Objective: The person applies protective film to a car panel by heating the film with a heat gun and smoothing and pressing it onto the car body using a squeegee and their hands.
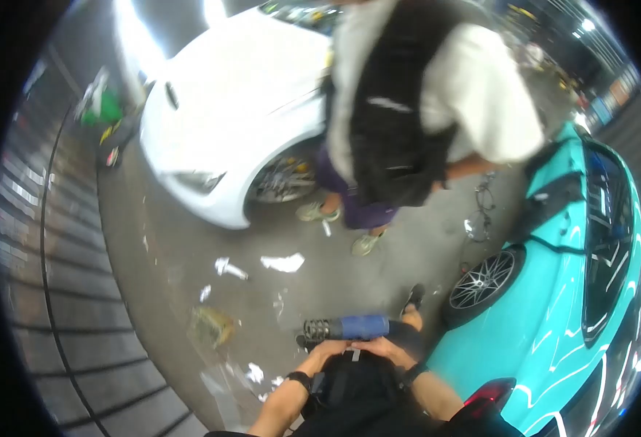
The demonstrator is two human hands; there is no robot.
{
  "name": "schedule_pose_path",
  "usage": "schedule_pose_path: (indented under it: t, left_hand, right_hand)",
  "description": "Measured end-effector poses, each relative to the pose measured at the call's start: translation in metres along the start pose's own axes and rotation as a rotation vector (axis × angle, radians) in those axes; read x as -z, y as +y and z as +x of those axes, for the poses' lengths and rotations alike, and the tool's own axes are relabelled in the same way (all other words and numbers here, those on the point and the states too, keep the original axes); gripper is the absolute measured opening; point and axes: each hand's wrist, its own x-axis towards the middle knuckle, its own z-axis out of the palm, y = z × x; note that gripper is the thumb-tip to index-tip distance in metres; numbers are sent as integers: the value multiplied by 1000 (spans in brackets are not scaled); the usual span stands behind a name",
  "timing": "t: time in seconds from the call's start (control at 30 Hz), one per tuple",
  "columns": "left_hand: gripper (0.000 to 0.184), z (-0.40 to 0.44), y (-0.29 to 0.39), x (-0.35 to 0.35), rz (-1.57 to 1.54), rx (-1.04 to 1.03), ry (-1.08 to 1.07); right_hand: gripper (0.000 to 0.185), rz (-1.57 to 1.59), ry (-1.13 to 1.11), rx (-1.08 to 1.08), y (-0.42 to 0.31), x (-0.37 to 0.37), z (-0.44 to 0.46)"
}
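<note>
In front of my waist is a cylinder with a blue body and a dark ribbed end (346, 328), lying crosswise. My left hand (329, 349) is closed at its near side, by the dark end. Against the blue part, my right hand (384, 349) is closed as well, and the two hands nearly meet. The cylinder hides part of my fingers. Its exact kind is too blurred to tell.
A white car (226, 95) stands ahead, with a person in a dark vest (397, 95) beside it. Close on my right is a turquoise car (510, 335). White scraps (282, 262) and a yellowish bag (213, 326) lie on the floor. Cables (481, 211) lie near the turquoise car.
</note>
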Motion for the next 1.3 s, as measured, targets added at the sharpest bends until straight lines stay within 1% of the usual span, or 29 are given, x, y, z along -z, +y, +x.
schedule_pose_path:
  t: [0.03,0.1,0.13,0.17,0.2,0.3,0.37,0.4,0.43,0.47,0.5,0.53,0.57,0.63,0.7,0.77,0.8,0.83,0.9,0.97,1.0,1.03,1.07,1.1,1.13,1.17,1.23,1.27,1.3]
  left_hand:
    - [45,27,-5,-4,132,-190,4]
    - [45,31,73,-12,308,-191,-38]
    - [46,21,123,-24,428,-183,-59]
    - [46,27,165,-38,541,-180,-72]
    - [45,43,203,-51,411,-275,-205]
    - [38,123,241,-101,402,-154,-207]
    - [39,171,256,-130,153,-193,-361]
    - [39,184,273,-143,160,-181,-372]
    - [42,196,289,-159,221,-237,-292]
    - [44,206,302,-168,281,-294,-211]
    - [44,215,305,-176,265,-283,-211]
    - [50,232,309,-178,286,-243,-223]
    - [55,240,319,-178,303,-195,-239]
    - [56,257,332,-176,317,-155,-232]
    - [57,271,358,-172,326,-123,-247]
    - [57,292,385,-168,314,-109,-240]
    - [57,315,388,-159,287,-180,-293]
    - [59,336,389,-151,317,-310,-261]
    - [56,385,427,-131,412,-262,-282]
    - [44,377,526,-124,503,-593,-37]
    - [41,394,553,-110,659,-616,-48]
    - [37,412,580,-95,819,-639,-57]
    - [38,424,602,-75,823,-916,-45]
    - [38,437,624,-50,821,-1191,-35]
    - [39,418,674,-36,569,-1011,-146]
    - [40,398,725,-23,323,-819,-245]
    - [37,430,762,34,674,-1187,-113]
    - [39,403,795,52,743,-1227,-63]
    - [40,344,843,57,814,-1265,-10]
  right_hand:
    - [55,61,80,-3,-8,9,-13]
    - [52,247,266,18,-1,35,-29]
    - [48,348,276,-138,12,57,-32]
    - [48,361,291,-123,21,82,-37]
    - [51,436,302,-145,30,110,-43]
    - [54,589,372,-177,43,191,-53]
    - [50,797,439,-107,63,226,-70]
    - [46,914,506,-44,33,241,-87]
    - [46,914,510,-54,31,257,-90]
    - [44,1029,562,-18,35,269,-88]
    - [42,1144,610,9,38,276,-90]
    - [41,1231,591,113,45,286,-87]
    - [41,1234,589,105,40,300,-86]
    - [42,1274,545,49,39,324,-81]
    - [43,1269,548,30,32,351,-70]
    - [43,1227,503,-60,26,388,-59]
    - [43,1234,463,-59,31,408,-44]
    - [39,1221,452,-96,36,431,-31]
    - [23,1115,510,-40,-9,477,-13]
    - [23,1099,567,163,-42,523,13]
    - [25,1121,566,208,-52,544,32]
    - [28,1194,660,303,-78,557,49]
    - [33,285,804,330,-20,584,90]
    - [33,770,702,435,-62,594,101]
    - [34,1253,564,537,-128,605,115]
    - [34,1076,657,537,-181,607,116]
    - [38,686,757,579,-238,619,144]
    - [42,478,764,619,-254,624,163]
    - [46,401,697,715,-293,623,167]
